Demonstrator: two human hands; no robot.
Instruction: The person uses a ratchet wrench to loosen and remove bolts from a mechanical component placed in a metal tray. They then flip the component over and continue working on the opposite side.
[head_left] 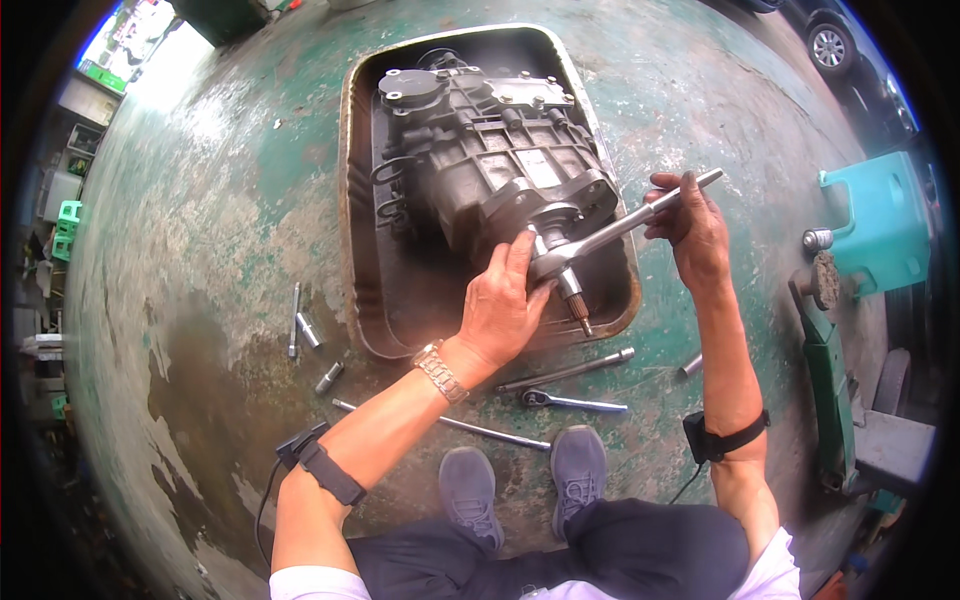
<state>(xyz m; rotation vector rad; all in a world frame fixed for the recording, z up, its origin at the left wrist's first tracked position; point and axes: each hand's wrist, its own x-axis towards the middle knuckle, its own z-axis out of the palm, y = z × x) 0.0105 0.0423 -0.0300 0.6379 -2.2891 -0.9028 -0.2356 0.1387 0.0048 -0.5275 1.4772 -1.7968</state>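
A dark metal gearbox (500, 150) lies in a worn, oily metal tray (352, 210) on the floor before me. From its near end sticks a splined shaft (577, 303). A large silver wrench (615, 230) has its head beside this shaft, with the handle slanting up to the right. My right hand (700, 235) is closed round the outer part of that handle, beyond the tray's right rim. At the wrench's head is my left hand (505, 305), its thumb and fingers closed about it; the exact contact under the fingers is partly hidden.
A small ratchet (575, 402), a straight bar (570, 370) and a long thin bar (450, 424) lie between the tray and my shoes. Sockets (310, 330) rest at the left. A teal plastic stool (880, 225) and green jack (828, 400) stand right. Behind is a car wheel (830, 48).
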